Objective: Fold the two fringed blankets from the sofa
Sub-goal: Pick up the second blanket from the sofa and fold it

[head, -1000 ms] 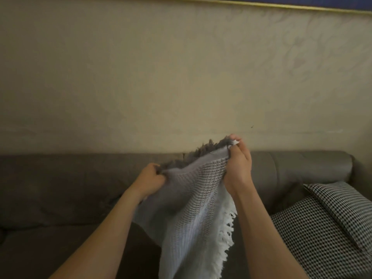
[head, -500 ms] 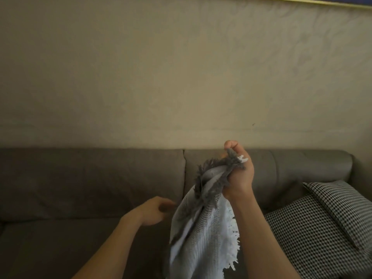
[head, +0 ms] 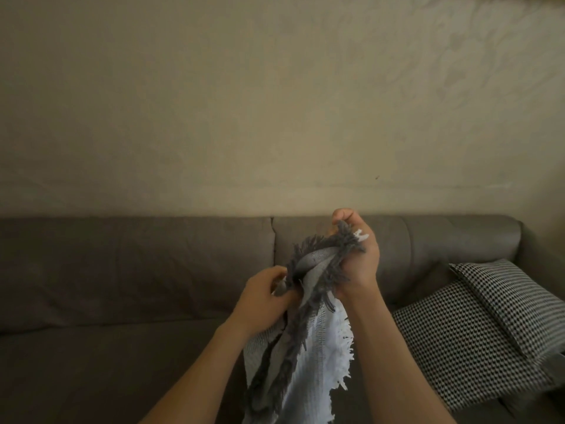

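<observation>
A grey and white fringed blanket (head: pixel 308 356) hangs in front of me, bunched at its top, with dark grey fringe along one edge and white fringe along the right edge. My right hand (head: pixel 359 258) grips the gathered top corners, held up in front of the sofa's backrest. My left hand (head: pixel 263 296) is lower and to the left, pinching the blanket's dark fringed edge. The blanket's lower end runs out of the frame. A second blanket is not in view.
A dark brown sofa (head: pixel 131 270) stretches across the frame under a beige wall (head: pixel 275 102). Two black-and-white houndstooth cushions (head: pixel 477 332) lie on the seat at the right, close to my right forearm.
My left hand let go of the blanket's top, dropped away, then came back up and took the dark fringed edge. My right hand kept hold of the gathered corners at about the same height.
</observation>
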`<action>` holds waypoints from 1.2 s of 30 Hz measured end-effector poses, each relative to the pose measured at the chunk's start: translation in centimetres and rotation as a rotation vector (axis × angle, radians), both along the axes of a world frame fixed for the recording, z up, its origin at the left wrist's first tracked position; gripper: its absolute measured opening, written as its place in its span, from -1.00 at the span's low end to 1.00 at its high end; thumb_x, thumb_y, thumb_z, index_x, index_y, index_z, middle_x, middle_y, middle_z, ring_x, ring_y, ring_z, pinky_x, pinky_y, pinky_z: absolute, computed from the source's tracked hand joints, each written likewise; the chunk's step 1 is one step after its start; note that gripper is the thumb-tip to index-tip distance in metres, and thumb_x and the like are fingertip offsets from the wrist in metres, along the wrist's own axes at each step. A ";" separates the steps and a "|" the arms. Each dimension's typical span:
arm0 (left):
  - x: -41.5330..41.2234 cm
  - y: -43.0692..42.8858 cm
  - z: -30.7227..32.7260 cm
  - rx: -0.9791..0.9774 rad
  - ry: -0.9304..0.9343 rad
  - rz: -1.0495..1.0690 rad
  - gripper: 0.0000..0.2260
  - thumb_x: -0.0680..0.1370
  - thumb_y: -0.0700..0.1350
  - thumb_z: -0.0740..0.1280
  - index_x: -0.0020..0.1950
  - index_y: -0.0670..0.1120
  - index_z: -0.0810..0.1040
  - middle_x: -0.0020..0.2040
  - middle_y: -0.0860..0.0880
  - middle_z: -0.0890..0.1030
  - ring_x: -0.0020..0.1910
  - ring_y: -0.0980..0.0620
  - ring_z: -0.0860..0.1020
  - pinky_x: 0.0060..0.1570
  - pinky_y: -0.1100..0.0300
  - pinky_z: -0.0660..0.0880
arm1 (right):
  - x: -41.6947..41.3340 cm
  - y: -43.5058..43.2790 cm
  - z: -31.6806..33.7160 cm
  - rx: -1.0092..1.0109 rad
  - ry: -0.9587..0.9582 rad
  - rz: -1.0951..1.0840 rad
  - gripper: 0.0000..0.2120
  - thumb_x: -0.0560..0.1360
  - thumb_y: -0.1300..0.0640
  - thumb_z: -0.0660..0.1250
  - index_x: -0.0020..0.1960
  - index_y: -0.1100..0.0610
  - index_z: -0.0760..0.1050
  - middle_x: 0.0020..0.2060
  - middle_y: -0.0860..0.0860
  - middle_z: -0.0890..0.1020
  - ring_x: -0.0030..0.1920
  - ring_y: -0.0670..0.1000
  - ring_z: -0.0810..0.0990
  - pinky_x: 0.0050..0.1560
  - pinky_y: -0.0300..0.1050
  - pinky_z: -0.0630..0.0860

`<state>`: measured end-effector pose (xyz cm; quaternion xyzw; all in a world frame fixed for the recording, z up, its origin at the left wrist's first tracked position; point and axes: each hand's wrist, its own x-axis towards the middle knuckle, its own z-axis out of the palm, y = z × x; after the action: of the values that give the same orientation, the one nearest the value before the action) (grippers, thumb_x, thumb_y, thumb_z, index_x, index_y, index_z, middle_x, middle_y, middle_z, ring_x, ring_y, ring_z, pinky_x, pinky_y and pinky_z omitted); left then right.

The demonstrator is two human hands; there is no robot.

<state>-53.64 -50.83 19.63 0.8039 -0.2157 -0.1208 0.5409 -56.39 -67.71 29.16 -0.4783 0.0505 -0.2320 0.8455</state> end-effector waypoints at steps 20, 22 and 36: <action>3.6 4.8 -5.1 0.324 0.085 0.450 -0.78 0.58 -0.20 0.39 -0.16 0.10 0.66 -0.06 -0.09 0.75 0.04 -0.18 0.68 -0.01 0.07 0.54 | 0.8 -0.3 0.2 0.409 0.126 -0.216 -0.87 0.31 0.14 0.39 -0.28 0.02 0.43 -0.32 0.00 0.32 -0.32 0.02 0.28 -0.25 -0.02 0.29; 3.8 4.6 -4.1 0.200 0.085 0.385 -0.72 0.57 -0.24 0.35 -0.24 0.06 0.68 -0.17 0.00 0.75 -0.10 0.01 0.67 -0.11 0.17 0.51 | 1.1 0.0 0.3 0.367 0.183 -0.292 -0.74 0.29 0.10 0.40 -0.34 -0.01 0.30 -0.31 -0.03 0.21 -0.28 0.02 0.12 -0.25 0.04 0.15; 2.7 3.6 -4.4 0.249 0.103 -0.022 -0.84 0.46 -0.12 0.52 -0.19 -0.01 0.55 -0.28 0.05 0.63 -0.32 0.25 0.50 -0.27 0.32 0.43 | 4.5 2.1 1.8 0.025 0.126 -0.670 -0.80 0.61 0.30 0.03 0.01 0.12 0.40 -0.16 0.03 0.49 -0.21 -0.03 0.45 -0.23 -0.05 0.44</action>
<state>-50.95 -47.26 15.19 0.8553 -0.1798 -0.1938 0.4457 -51.86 -65.60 30.97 -0.4382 0.2598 -0.4661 0.7233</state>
